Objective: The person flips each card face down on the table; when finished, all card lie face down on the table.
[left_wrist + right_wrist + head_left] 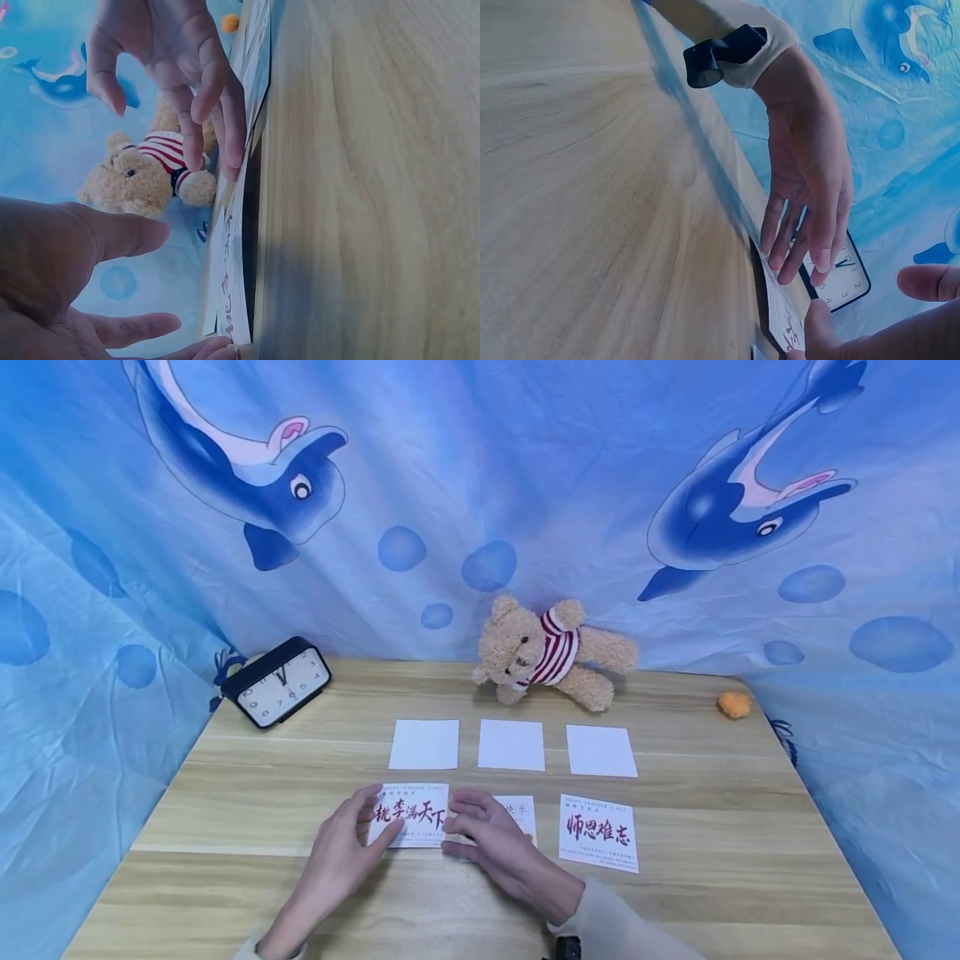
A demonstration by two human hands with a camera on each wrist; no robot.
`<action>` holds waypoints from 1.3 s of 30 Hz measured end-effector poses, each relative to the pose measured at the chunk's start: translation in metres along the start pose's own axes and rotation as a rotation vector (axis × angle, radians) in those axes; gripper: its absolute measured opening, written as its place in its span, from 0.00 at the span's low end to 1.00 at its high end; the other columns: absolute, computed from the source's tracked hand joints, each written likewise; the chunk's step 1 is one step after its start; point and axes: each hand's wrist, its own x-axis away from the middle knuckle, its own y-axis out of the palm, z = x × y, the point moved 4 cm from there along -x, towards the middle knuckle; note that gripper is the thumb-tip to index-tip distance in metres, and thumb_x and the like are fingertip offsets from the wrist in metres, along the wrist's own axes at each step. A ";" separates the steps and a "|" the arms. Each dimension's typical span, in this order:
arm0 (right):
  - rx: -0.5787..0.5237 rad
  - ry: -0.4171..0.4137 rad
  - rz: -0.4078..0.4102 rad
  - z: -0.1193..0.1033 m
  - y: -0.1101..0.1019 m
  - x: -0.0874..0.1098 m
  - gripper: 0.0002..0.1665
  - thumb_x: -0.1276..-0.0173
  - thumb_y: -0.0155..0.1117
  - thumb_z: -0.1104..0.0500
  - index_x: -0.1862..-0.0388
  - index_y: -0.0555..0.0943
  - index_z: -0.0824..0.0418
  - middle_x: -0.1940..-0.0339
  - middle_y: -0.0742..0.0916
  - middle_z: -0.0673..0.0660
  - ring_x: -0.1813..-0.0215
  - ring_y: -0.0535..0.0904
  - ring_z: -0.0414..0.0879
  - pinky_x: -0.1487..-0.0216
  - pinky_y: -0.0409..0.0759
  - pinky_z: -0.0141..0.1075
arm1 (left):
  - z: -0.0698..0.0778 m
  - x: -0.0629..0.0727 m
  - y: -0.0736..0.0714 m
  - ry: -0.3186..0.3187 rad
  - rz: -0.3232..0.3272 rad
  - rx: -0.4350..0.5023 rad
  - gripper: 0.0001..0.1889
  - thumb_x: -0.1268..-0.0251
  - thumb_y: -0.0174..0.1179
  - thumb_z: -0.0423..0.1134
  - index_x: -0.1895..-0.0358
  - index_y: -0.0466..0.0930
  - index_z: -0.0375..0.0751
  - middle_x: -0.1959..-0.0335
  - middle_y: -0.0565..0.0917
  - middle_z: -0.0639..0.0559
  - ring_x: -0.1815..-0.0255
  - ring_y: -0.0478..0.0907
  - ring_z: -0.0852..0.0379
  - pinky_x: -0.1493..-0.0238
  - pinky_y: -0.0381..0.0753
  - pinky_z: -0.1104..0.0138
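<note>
A white card with red Chinese characters (408, 817) lies between the two hands at the front left. My left hand (341, 843) has its fingertips at the left edge of this card, the thumb over its lower corner. At its right edge are the fingertips of my right hand (506, 852), which partly covers a middle card (522, 810). In the left wrist view a dark gap shows under the lettered card (232, 277). Both hands have fairly straight fingers. Another red-lettered card (597, 835) lies to the right, slightly turned.
Three blank white cards, left (424, 745), middle (512, 746) and right (602, 752), form a row behind. A teddy bear (555, 652) lies at the back, a black clock (288, 687) stands back left, and an orange fuzzy thing (734, 705) sits back right.
</note>
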 end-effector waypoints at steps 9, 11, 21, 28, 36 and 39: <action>0.035 -0.030 -0.001 -0.011 0.000 -0.001 0.38 0.31 0.64 0.66 0.25 0.62 0.69 0.29 0.77 0.70 0.41 0.83 0.52 0.37 0.86 0.42 | 0.010 0.006 0.005 0.037 -0.026 -0.092 0.35 0.29 0.66 0.56 0.28 0.73 0.38 0.31 0.78 0.33 0.30 0.75 0.33 0.29 0.73 0.38; 0.039 -0.033 -0.007 -0.013 0.002 -0.001 0.37 0.30 0.63 0.66 0.25 0.63 0.69 0.30 0.79 0.70 0.42 0.84 0.51 0.36 0.86 0.42 | 0.012 0.008 0.005 0.030 -0.040 -0.085 0.34 0.28 0.64 0.59 0.28 0.74 0.40 0.29 0.78 0.34 0.28 0.74 0.33 0.28 0.72 0.37; 0.018 -0.040 -0.052 -0.013 0.010 -0.006 0.26 0.23 0.55 0.64 0.29 0.69 0.72 0.42 0.85 0.67 0.51 0.88 0.46 0.40 0.88 0.38 | 0.026 0.014 0.008 0.033 -0.072 0.009 0.32 0.22 0.52 0.64 0.30 0.78 0.44 0.32 0.81 0.41 0.34 0.81 0.41 0.34 0.81 0.42; 0.047 -0.041 -0.091 -0.004 0.014 -0.010 0.25 0.23 0.58 0.64 0.32 0.72 0.74 0.45 0.89 0.64 0.52 0.88 0.44 0.46 0.89 0.33 | 0.032 0.014 0.009 0.016 -0.094 0.125 0.28 0.22 0.53 0.62 0.33 0.81 0.46 0.35 0.84 0.44 0.44 0.87 0.51 0.41 0.86 0.50; 0.144 -0.066 -0.093 0.001 0.015 -0.010 0.27 0.27 0.67 0.59 0.34 0.75 0.70 0.43 0.87 0.63 0.49 0.88 0.47 0.42 0.90 0.42 | 0.038 0.011 0.012 0.011 -0.130 0.402 0.24 0.23 0.59 0.55 0.35 0.81 0.44 0.43 0.89 0.42 0.53 0.91 0.53 0.59 0.91 0.68; 0.212 -0.086 -0.073 0.002 0.014 -0.010 0.28 0.28 0.70 0.57 0.34 0.77 0.68 0.38 0.83 0.63 0.47 0.87 0.48 0.41 0.89 0.45 | 0.039 0.011 0.010 0.025 -0.120 0.445 0.23 0.22 0.60 0.51 0.35 0.81 0.41 0.46 0.90 0.41 0.56 0.92 0.55 0.60 0.91 0.69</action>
